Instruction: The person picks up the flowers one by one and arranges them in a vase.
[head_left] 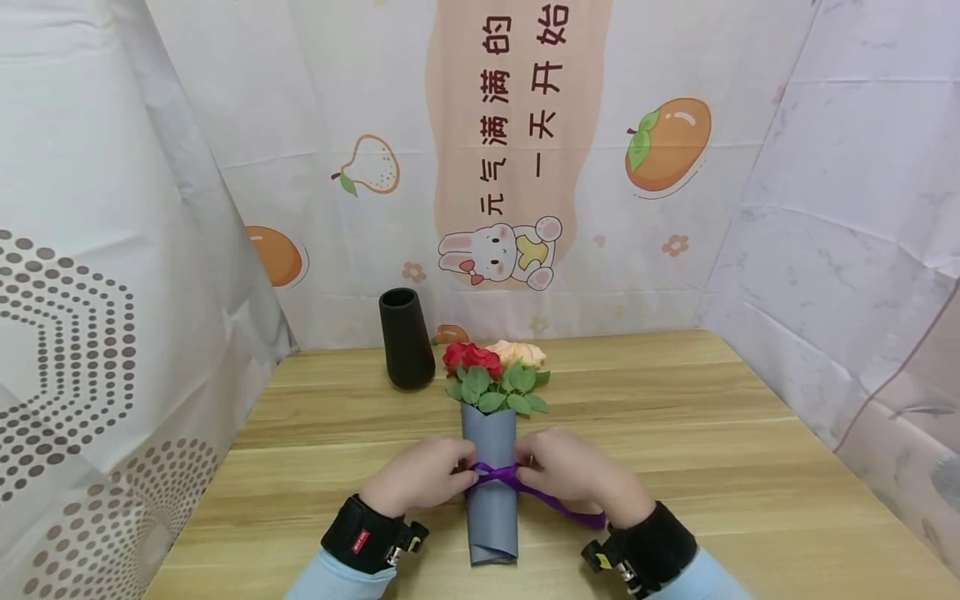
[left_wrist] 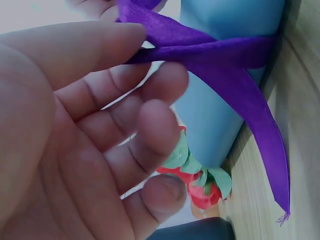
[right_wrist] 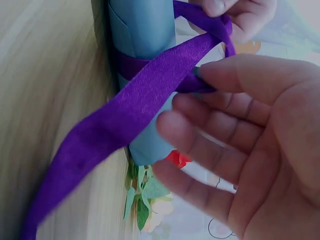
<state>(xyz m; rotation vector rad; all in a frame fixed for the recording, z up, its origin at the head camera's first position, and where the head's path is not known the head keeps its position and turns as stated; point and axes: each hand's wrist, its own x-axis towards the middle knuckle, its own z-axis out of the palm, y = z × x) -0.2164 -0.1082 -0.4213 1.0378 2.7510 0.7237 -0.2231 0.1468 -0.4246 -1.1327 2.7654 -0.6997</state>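
Note:
A bouquet lies on the table, its stems rolled in blue-grey wrapping paper. Red roses, peach flowers and green leaves stick out of its far end. Round the middle of the roll runs a purple ribbon, crossed in front. My left hand pinches the ribbon between thumb and forefinger on the left side. On the right, my right hand pinches another part of it; the other fingers are loosely bent. One loose ribbon tail trails to the right, another hangs on the left.
Behind the bouquet, slightly left, a black vase stands upright on the wooden table. A printed cloth hangs along the table's back edge, with further cloths at the sides.

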